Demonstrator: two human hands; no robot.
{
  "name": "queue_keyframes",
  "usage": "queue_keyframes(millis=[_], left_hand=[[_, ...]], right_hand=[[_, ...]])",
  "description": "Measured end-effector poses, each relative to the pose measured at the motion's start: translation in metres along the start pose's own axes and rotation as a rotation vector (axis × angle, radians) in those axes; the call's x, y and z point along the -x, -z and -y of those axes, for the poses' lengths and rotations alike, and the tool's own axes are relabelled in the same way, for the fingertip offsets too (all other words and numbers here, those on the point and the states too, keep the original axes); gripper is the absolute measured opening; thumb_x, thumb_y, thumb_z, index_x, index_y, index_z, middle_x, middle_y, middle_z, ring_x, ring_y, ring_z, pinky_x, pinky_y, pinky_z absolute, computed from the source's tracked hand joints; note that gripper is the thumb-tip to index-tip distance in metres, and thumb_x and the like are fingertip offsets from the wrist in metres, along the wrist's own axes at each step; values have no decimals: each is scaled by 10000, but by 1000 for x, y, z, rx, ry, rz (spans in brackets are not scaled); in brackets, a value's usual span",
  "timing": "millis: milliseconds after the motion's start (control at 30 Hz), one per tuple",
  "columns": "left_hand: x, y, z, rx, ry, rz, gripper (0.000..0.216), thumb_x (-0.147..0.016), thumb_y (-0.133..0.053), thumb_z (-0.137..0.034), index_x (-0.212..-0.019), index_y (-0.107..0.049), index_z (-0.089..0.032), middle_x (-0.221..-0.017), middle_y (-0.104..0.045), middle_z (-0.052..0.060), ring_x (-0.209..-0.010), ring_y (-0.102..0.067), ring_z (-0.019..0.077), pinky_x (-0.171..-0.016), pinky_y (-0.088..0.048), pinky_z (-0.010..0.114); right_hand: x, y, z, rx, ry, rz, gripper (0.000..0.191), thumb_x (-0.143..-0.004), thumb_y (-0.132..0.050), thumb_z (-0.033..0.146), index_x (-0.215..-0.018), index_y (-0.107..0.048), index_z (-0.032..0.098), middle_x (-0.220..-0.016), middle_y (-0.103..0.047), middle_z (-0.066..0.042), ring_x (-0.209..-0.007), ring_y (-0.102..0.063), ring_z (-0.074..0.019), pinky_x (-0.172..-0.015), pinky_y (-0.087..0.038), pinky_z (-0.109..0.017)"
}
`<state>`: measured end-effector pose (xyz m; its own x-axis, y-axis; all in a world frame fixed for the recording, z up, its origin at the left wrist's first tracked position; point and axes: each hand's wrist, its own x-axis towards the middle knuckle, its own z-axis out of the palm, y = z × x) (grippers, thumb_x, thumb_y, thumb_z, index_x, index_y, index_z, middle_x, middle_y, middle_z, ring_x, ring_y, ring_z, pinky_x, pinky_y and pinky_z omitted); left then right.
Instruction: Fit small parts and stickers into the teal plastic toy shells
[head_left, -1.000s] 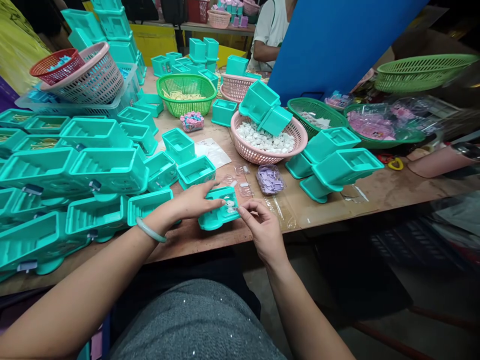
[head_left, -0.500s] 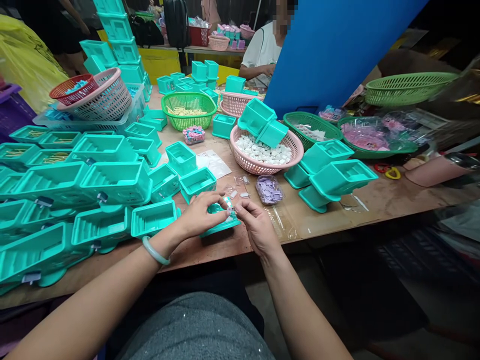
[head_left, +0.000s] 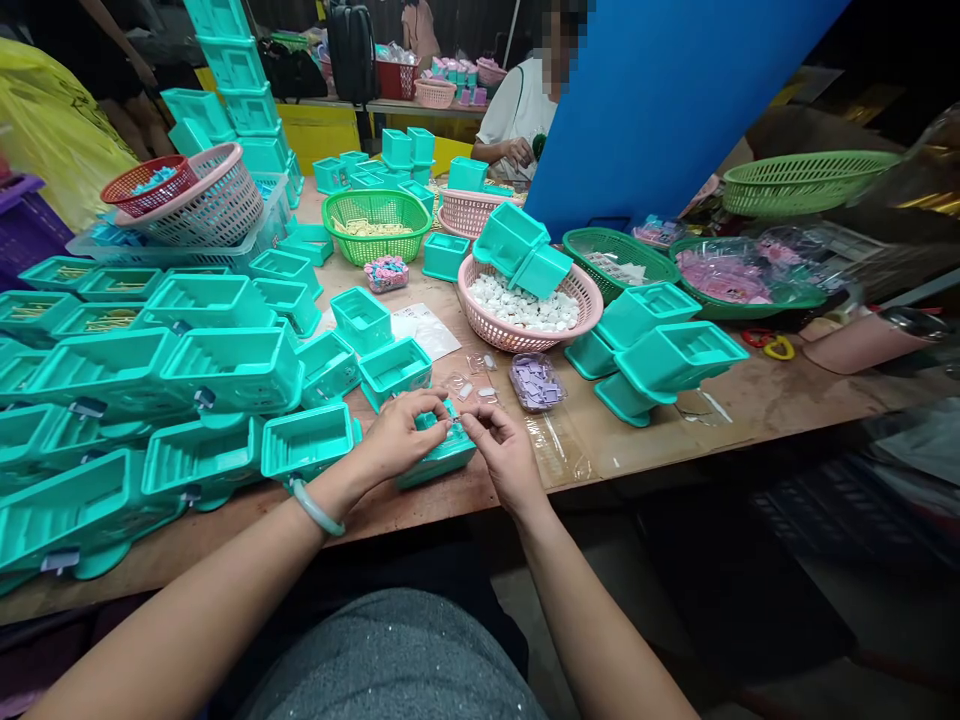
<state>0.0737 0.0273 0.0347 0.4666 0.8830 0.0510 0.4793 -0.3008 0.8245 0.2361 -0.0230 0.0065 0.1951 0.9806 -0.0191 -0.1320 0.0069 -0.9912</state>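
A small teal plastic box lies on the wooden table near its front edge. My left hand, with a pale green bangle on the wrist, rests on the box with fingers curled. My right hand meets it from the right, fingertips pinched together over the box's top. What the fingertips pinch is too small to name. Small clear packets and a bag of purple pieces lie just beyond the hands.
Many teal boxes crowd the left side. A pink basket of white pieces with teal boxes on it stands behind, with green baskets and more teal boxes around. A blue board and a seated person are at the back.
Both hands have closed in over the teal box, fingertips coming together on top of it. The white piece seen on the box earlier is now covered by the fingers.
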Motion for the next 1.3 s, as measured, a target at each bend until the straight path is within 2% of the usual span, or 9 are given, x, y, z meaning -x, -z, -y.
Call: queue_keyframes(millis=[100,233,333,433,600,700,900,1133,1300], left_hand=[[5,-2,-1,-35,-1,-24,95,-863,-609,-306,-894,-663,-234,-1308,-713,97,-1269,-625,277,-1135,-415,468],[20,-2,-2,-184,11,-94,517,-846,-681,-413,-1308,-555,-217,-1341,-666,129,-1286,-583,332,-1104,-432,526],[31,-2,2,-304,41,-55,753,-801,-747,-478,-1434,-457,-190,-1446,-575,172,-1351,-507,385,-1124,-397,577],[36,-6,8,-340,38,-7,827,-749,-805,-416,-1448,-428,-185,-1390,-575,172,-1325,-502,388,-1110,-406,586],[43,-16,9,-388,-162,-64,819,-775,-729,-223,-1489,-327,-214,-1394,-504,165,-1297,-466,370,-1092,-419,580],[46,-20,8,-417,-206,-68,871,-767,-705,-176,-1518,-268,-228,-1430,-465,169,-1311,-440,382,-1107,-400,599],[46,-18,7,-388,-174,-28,915,-754,-773,-267,-1519,-275,-207,-1438,-452,175,-1299,-433,389,-1108,-409,587],[45,-15,7,-361,-165,-30,979,-716,-814,-257,-1525,-262,-253,-1431,-452,157,-1292,-444,388,-1101,-412,592],[45,-15,6,-378,-153,-9,966,-710,-828,-261,-1504,-279,-210,-1438,-447,175,-1301,-434,396,-1102,-409,584]], right_hand=[[-4,0,0,30,11,12,349,-724,-808,530,-733,-670,210,-744,-624,7,-704,-576,-158,-654,-492,-280],[-7,4,0,-11,3,-78,405,-716,-798,584,-747,-644,210,-730,-587,18,-700,-548,-151,-699,-502,-295],[-2,10,5,2,-21,-63,396,-716,-810,568,-768,-646,211,-751,-589,15,-724,-542,-153,-727,-497,-298],[6,13,12,45,-44,10,382,-723,-816,551,-756,-642,212,-743,-591,11,-721,-535,-157,-686,-466,-283],[17,19,22,140,-100,132,373,-740,-802,550,-722,-665,204,-723,-611,6,-707,-537,-162,-679,-437,-286],[23,22,23,168,-133,185,352,-752,-797,540,-738,-683,207,-739,-625,3,-725,-546,-167,-697,-433,-290],[31,21,13,206,-151,150,310,-772,-792,507,-762,-701,211,-743,-629,5,-700,-520,-158,-683,-403,-294],[31,18,12,208,-160,97,341,-743,-808,527,-744,-695,205,-698,-600,11,-671,-504,-154,-651,-388,-294],[30,16,11,228,-151,91,349,-753,-795,528,-734,-684,198,-693,-587,10,-664,-495,-148,-642,-382,-289]])
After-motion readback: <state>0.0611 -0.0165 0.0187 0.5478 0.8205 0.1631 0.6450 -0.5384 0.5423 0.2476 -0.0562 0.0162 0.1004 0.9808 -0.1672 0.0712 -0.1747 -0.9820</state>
